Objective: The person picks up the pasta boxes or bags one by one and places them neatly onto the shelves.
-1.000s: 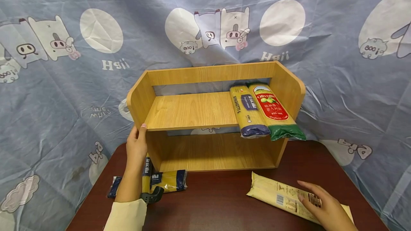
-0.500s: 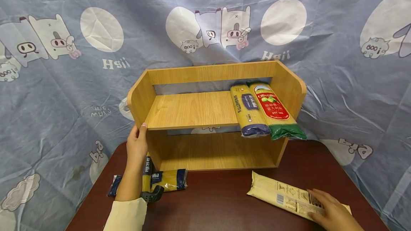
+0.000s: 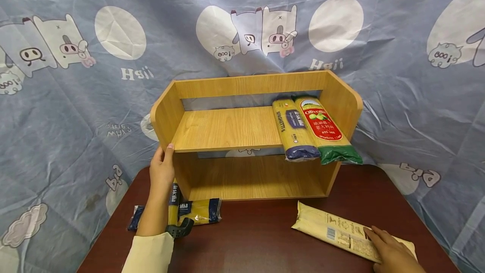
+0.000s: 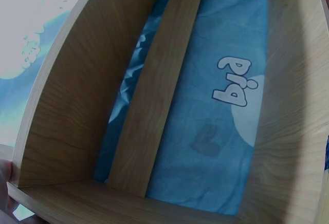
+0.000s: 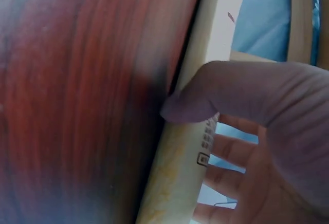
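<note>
My left hand grips the left side of a two-tier wooden shelf, thumb at the upper board's front edge. In the left wrist view, only fingertips show at the corner of the wood. At the lower right, my right hand holds a long cream packet with a barcode and brown print, lying on the table. In the right wrist view, the thumb presses the packet's near side and the other fingers lie along its far side.
On the upper board's right end lie a purple-ended spaghetti pack and a green-ended Olivoila spaghetti pack, both overhanging the front. Yellow-and-blue pasta packs lie on the dark red table by the left arm. A printed cloth hangs behind.
My right hand has come down from hovering over the cream packet and now grips its right part. The left hand stays on the shelf. The packet has hardly moved.
</note>
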Available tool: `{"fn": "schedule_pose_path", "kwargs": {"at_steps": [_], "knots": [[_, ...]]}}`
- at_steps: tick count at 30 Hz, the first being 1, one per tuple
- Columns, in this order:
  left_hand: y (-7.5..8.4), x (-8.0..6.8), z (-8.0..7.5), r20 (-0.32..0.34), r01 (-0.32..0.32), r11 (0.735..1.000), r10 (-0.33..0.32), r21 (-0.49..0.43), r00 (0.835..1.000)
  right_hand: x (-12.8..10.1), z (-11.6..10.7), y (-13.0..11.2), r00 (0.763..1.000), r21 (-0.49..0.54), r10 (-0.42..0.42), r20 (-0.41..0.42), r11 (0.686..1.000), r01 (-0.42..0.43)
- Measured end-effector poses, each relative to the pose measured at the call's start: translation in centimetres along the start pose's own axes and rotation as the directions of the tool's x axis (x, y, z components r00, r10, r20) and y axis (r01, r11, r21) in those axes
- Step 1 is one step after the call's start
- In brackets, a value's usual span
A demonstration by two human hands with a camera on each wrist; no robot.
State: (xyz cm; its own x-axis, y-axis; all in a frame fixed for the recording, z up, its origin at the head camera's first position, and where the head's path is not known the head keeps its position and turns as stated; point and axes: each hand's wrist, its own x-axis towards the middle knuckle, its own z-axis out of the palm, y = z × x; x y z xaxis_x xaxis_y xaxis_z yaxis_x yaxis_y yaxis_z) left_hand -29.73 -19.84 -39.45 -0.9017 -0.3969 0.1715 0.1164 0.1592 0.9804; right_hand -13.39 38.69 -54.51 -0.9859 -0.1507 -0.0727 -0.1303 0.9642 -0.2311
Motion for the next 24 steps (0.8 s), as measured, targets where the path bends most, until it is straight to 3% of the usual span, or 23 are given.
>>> {"fn": "schedule_pose_path", "kwargs": {"at_steps": [13,24], "knots": [[0.1,-0.2,-0.1,0.016,-0.006,1.0,0.006,0.007,1.0,0.2,-0.2,-0.7,1.0,-0.073,-0.017,-0.026,0.997,0.015],[0.2,-0.1,0.0,0.001,0.004,1.0,-0.004,0.014,1.0,0.6,-1.7,-0.7,0.994,0.06,0.071,0.081,0.995,-0.076]]}}
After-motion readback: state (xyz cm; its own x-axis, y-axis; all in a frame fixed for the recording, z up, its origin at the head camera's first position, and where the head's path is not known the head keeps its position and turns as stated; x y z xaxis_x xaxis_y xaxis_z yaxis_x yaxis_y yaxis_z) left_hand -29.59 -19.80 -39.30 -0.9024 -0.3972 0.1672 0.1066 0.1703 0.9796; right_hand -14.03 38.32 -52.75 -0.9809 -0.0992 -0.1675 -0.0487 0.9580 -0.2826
